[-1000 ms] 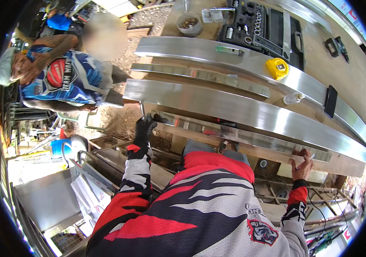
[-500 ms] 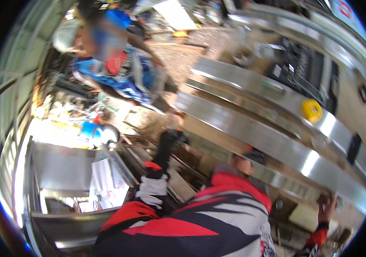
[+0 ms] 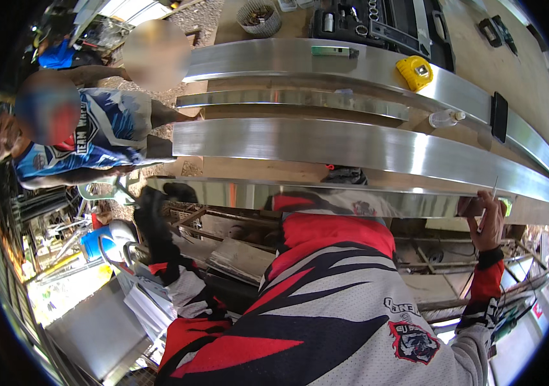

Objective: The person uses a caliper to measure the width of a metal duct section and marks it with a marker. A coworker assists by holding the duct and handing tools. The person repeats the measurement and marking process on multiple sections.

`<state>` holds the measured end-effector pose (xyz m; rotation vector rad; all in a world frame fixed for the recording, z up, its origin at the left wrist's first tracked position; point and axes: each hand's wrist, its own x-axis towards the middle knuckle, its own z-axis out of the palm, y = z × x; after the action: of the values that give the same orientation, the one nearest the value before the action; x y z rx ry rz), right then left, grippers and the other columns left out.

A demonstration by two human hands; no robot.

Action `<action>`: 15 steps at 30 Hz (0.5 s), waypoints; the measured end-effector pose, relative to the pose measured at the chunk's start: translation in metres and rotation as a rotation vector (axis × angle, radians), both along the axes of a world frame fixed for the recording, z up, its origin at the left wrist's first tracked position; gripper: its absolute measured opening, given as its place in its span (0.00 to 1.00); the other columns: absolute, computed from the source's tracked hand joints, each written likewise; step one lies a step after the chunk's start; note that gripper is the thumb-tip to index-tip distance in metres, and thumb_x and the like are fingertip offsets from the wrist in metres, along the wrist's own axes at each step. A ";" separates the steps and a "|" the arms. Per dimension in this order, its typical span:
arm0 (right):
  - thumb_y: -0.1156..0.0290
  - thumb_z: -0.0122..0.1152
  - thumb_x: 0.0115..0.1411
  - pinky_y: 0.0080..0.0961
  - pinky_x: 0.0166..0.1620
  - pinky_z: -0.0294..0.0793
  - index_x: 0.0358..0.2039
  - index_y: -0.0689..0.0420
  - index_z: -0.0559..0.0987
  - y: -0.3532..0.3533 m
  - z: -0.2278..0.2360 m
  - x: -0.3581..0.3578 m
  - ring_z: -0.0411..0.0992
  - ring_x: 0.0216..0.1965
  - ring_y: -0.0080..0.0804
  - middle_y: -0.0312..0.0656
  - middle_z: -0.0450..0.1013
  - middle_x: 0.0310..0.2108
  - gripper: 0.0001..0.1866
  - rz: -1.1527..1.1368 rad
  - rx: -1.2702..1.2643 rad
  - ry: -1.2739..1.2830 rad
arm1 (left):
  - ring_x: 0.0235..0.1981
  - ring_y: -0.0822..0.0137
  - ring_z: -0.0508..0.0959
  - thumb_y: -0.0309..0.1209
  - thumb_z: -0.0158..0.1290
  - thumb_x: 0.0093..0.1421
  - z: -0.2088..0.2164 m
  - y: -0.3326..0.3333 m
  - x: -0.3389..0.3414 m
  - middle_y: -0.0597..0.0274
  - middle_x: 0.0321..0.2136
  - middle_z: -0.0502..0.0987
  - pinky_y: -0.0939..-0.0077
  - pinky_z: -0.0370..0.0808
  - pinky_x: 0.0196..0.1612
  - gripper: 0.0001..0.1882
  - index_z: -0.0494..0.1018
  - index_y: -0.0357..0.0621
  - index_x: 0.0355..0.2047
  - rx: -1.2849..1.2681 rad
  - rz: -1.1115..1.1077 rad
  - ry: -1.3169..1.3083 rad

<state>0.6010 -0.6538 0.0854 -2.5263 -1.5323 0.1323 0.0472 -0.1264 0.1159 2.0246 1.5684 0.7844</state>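
A narrow, mirror-bright metal strip (image 3: 236, 194) lies along the table's near edge, reflecting my red, black and grey jersey. At its right end is my right hand (image 3: 488, 224), bare and closed on a thin, pen-like pointed tool (image 3: 482, 220). My left hand (image 3: 151, 207), in a black glove, is at the strip's left end. Its fingers merge into dark shapes, so their grip cannot be made out. Just beyond lies a wide brushed-metal bar (image 3: 300, 139).
Farther back are another narrow strip (image 3: 274, 97) and a wide bar (image 3: 255, 56), with a yellow tape measure (image 3: 414, 73), black phone (image 3: 499, 117) and small clear bottle (image 3: 446, 118). Behind is an open socket set (image 3: 384, 26). A co-worker in a blue jersey (image 3: 110, 125) is at the left.
My view has turned, so the bars now run nearly level across it. My left arm now reaches farther out to the left. My right hand is still by the strip's right end.
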 end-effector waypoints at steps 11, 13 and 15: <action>0.82 0.69 0.42 0.42 0.57 0.68 0.47 0.56 0.67 0.093 -0.037 -0.025 0.69 0.54 0.52 0.47 0.73 0.53 0.31 -0.166 0.082 0.099 | 0.41 0.70 0.76 0.20 0.56 0.61 -0.078 0.104 0.002 0.62 0.40 0.78 0.75 0.75 0.44 0.22 0.72 0.33 0.56 -0.060 -0.224 -0.008; 0.83 0.69 0.43 0.42 0.55 0.70 0.47 0.56 0.66 0.094 -0.049 -0.023 0.70 0.54 0.52 0.48 0.73 0.53 0.31 -0.163 0.114 0.080 | 0.46 0.65 0.77 0.27 0.56 0.63 -0.088 0.104 0.007 0.56 0.47 0.78 0.70 0.73 0.50 0.21 0.72 0.34 0.56 -0.160 -0.172 -0.087; 0.83 0.70 0.43 0.41 0.55 0.71 0.47 0.56 0.66 0.095 -0.056 -0.021 0.71 0.54 0.51 0.48 0.72 0.53 0.31 -0.188 0.107 0.122 | 0.47 0.65 0.77 0.26 0.57 0.62 -0.091 0.107 0.009 0.55 0.48 0.78 0.69 0.74 0.51 0.23 0.72 0.34 0.57 -0.203 -0.164 -0.159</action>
<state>0.5802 -0.5586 0.0291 -2.5108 -1.2166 0.1697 0.0566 -0.0195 0.0247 1.8679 1.3187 0.6762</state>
